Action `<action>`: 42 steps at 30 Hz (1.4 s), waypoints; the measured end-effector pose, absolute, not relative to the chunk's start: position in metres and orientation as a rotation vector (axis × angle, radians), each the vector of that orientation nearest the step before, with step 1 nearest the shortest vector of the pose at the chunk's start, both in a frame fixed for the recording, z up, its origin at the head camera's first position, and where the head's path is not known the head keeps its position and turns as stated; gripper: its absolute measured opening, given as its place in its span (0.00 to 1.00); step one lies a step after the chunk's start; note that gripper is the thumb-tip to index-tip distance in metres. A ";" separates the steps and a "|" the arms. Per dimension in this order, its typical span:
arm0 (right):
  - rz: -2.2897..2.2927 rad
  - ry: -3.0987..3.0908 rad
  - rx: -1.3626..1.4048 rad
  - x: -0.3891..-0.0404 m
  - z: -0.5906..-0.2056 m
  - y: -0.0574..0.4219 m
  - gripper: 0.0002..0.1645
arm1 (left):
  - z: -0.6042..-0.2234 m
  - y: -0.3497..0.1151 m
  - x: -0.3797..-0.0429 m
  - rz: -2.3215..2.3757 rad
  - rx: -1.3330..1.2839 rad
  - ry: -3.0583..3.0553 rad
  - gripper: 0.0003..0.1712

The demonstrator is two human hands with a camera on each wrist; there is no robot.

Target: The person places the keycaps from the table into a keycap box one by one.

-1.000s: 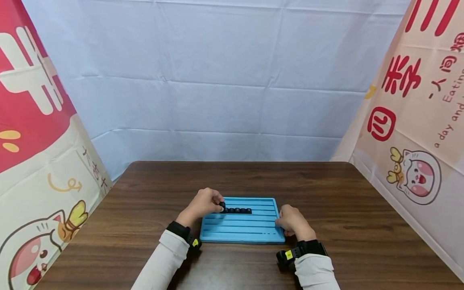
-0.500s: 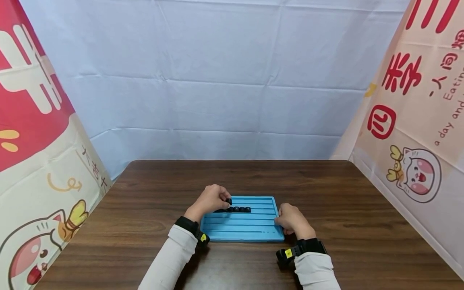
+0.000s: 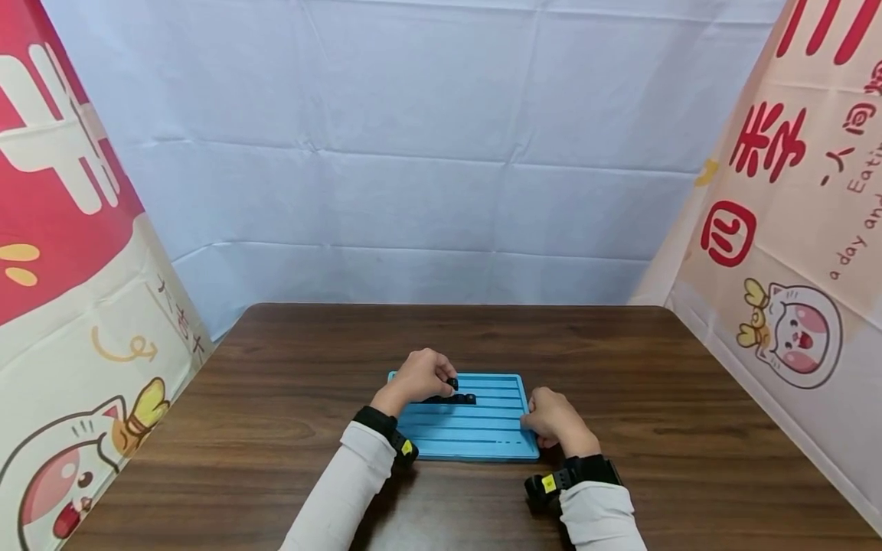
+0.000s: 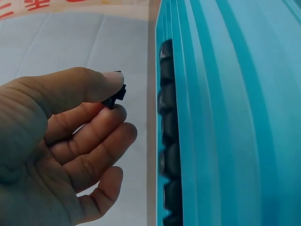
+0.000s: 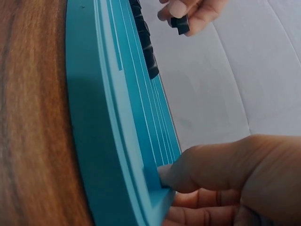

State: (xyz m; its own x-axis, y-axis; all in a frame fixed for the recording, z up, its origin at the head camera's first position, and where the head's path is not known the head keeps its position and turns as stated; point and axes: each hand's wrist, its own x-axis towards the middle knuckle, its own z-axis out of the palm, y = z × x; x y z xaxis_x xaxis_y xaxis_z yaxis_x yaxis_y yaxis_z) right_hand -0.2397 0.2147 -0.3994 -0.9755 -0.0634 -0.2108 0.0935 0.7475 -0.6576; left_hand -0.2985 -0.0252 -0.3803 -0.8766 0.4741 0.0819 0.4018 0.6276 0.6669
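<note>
My left hand pinches a small black block between thumb and index finger. The block has a stepped edge, and the other fingers are loosely bent. It is raised over a row of similar black blocks seated along one ridge of a blue ridged tray. From the head, the left hand hides part of that row. My right hand grips the tray's right edge, thumb on the inner side of the rim and fingers curled underneath outside.
The tray lies on a dark wooden table. Behind the table hangs a pale blue cloth, with printed cloths at left and right. Each wrist wears a black camera strap.
My left hand has moved to the right along the row with the black block, which it has lifted above the others. The right hand stays on the tray's edge.
</note>
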 end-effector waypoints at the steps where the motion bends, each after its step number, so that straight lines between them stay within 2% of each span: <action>1: -1.045 2.726 0.026 -0.240 -0.399 0.215 0.13 | -0.380 -0.023 -0.299 1.080 0.736 2.744 0.08; 42: -1.074 2.716 0.028 -0.241 -0.402 0.214 0.13 | -0.400 0.019 -0.304 1.048 0.666 2.732 0.08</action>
